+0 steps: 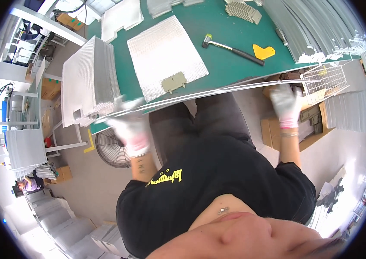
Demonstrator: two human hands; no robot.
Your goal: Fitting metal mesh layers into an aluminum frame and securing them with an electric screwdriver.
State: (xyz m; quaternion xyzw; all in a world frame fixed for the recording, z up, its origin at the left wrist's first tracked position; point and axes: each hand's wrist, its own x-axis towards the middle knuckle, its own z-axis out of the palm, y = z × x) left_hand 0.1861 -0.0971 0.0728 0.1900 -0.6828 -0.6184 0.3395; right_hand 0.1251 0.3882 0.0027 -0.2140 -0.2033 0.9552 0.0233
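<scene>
My left hand (131, 129), in a white glove, is at the table's front edge beside a stack of white textured panels (88, 77); motion smears its fingers. My right hand (286, 107), gloved too, is below the table edge near a white wire basket (326, 80), over an open cardboard box (271, 133) of olive-grey pieces. Its fingers are blurred, and I cannot make out anything in them. Between the hands, a single white textured panel (161, 49) lies on the green table (222, 69). A flat olive-grey piece with small tabs (174, 82) rests on its near end.
A mallet (235, 51) with a black grip and a yellow scraper (263, 52) lie right of the panel. Long grey-white sheets (312, 30) are stacked at the right, and olive-grey pieces (243, 13) at the back. Under the table's left side stands a floor fan (112, 149).
</scene>
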